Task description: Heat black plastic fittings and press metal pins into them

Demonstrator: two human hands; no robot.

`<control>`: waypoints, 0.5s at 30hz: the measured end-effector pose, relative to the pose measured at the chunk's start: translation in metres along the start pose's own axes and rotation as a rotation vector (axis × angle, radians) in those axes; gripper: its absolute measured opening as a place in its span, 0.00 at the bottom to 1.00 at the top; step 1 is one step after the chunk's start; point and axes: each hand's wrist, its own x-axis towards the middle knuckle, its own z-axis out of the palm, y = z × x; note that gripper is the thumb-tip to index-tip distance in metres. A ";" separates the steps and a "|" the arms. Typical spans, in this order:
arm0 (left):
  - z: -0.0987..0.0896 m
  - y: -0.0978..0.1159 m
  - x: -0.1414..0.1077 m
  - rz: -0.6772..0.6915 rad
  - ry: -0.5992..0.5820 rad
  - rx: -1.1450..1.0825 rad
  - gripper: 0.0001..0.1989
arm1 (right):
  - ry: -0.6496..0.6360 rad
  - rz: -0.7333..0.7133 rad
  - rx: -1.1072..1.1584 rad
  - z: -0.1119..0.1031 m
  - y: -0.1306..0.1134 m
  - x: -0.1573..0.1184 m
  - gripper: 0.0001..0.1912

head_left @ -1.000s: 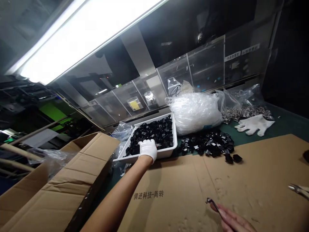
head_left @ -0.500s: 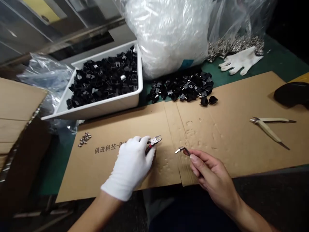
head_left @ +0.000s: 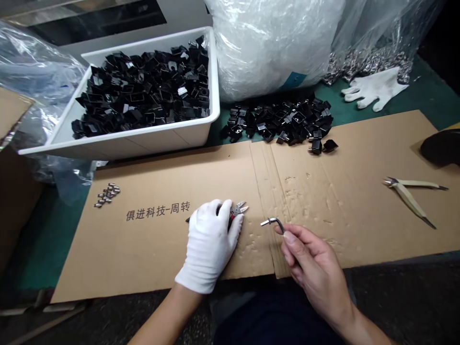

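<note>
My left hand (head_left: pixel 211 242), in a white glove, is closed around small diagonal cutters (head_left: pixel 238 209) on the cardboard. Their jaws stand apart and point right; the handles are mostly under the glove. Bare, my right hand (head_left: pixel 312 264) pinches a dark bent rod (head_left: pixel 279 224), which looks like a hex key, between thumb and fingers. At the rod's tip, pointing left toward the cutters, is a small shiny metal piece (head_left: pixel 266 222). A gap separates the metal piece from the cutter jaws.
A white tray (head_left: pixel 118 149) of black plug housings stands at the back left. More black housings (head_left: pixel 287 120) are heaped beside a large plastic bag (head_left: pixel 276 48). Small metal parts (head_left: pixel 107 195) lie at left. Cream-handled pliers (head_left: pixel 413 194) and a white glove (head_left: pixel 375 88) are at right.
The view has shifted, with the tray and small parts now further left in it. The cutter jaws are spread wider than before. My right hand keeps hold of the bent rod.
</note>
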 end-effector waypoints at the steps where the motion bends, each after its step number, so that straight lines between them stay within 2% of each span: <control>1: 0.000 0.000 0.000 -0.005 0.003 -0.005 0.18 | 0.003 -0.003 -0.007 0.000 0.001 0.000 0.19; 8: 0.000 -0.003 -0.003 -0.040 0.035 -0.074 0.18 | 0.006 -0.020 -0.040 0.002 0.004 -0.003 0.19; 15: 0.005 -0.008 -0.027 -0.089 0.126 -0.074 0.24 | 0.007 -0.064 -0.097 0.004 0.010 -0.003 0.19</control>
